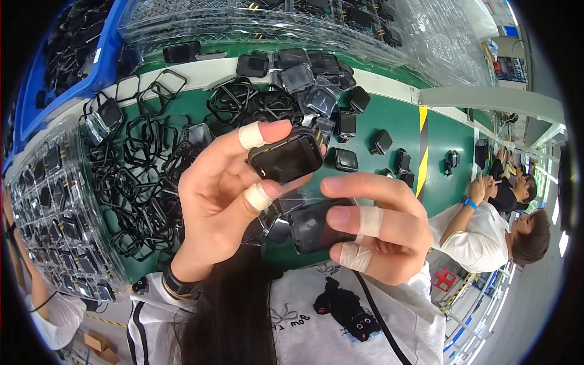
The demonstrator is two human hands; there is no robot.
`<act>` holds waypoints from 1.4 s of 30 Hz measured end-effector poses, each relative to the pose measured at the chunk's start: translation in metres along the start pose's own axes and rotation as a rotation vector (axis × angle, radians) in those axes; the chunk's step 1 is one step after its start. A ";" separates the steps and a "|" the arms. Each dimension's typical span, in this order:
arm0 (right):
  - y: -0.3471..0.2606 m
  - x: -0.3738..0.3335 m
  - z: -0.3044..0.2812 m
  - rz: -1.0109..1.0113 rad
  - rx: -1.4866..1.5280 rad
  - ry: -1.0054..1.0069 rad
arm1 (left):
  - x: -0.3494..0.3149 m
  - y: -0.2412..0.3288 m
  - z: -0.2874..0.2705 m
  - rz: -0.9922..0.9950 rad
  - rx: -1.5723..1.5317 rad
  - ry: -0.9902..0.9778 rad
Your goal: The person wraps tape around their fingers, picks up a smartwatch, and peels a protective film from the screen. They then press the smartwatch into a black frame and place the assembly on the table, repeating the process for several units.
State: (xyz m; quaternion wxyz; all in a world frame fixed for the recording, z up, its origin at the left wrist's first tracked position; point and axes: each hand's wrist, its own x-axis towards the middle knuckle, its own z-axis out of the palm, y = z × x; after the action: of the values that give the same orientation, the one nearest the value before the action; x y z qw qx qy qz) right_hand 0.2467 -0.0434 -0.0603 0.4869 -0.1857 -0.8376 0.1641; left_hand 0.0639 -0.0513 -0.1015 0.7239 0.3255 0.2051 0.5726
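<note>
My left hand (216,188) is raised over the bench, with tape on its thumb and a finger. It pinches a black rectangular watch case (287,159) by its edges; the case has a dark glossy face and gold-coloured strips on one side. Just below and to the right, my right hand (386,228), also taped on its fingers, grips a dark, glossy, rounded-square watch cover (316,228). The two pieces are held apart. Behind my hands, loose black frames (143,158) lie in a tangled heap, and several dark watch cases (345,160) are scattered to the right.
A clear plastic tray (58,225) of watch parts stands at left. Stacked clear trays (255,30) line the back, and a blue bin (100,73) sits far left. Yellow-black tape (423,143) crosses the green bench (447,182). A person in white (480,237) sits at right.
</note>
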 end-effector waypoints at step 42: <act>0.014 -0.001 0.014 0.717 0.137 -0.100 | -0.001 -0.007 0.004 -0.003 0.306 0.149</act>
State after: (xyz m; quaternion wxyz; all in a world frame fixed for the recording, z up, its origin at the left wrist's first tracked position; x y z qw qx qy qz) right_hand 0.2365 -0.0332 -0.0739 0.3682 -0.4260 -0.7291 0.3891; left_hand 0.0710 -0.0541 -0.1040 0.6496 0.3883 0.3436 0.5561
